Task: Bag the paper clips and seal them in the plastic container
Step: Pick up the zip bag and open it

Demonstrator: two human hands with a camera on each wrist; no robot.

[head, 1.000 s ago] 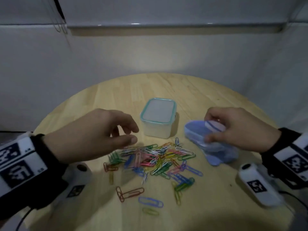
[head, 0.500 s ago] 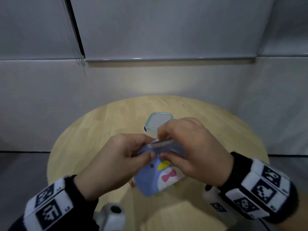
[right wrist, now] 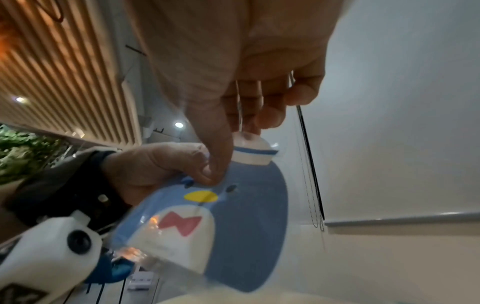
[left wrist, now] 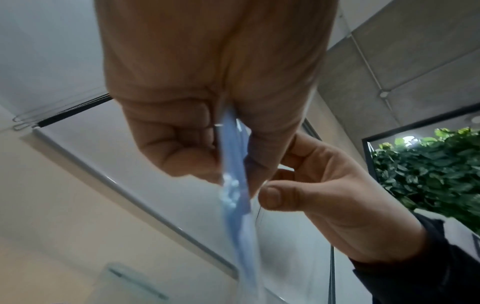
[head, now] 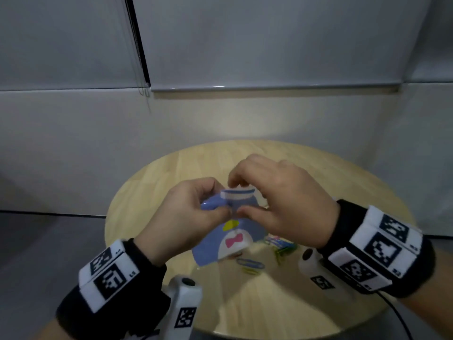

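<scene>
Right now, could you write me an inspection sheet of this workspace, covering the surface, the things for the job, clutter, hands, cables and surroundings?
Surface: round wooden table, pale wood.
Job's things: blue penguin-print bag held up above the table; coloured paper clips lie loose on the table below it; the plastic container is hidden behind the hands.
Clutter: nothing seen.
Hands: left hand and right hand each pinch the bag's top edge, apparently working at its opening.
Cables: a dark cable runs from the right wrist.
Surroundings: grey wall panels, a roller blind with its bead cord; green foliage in the left wrist view.
</scene>
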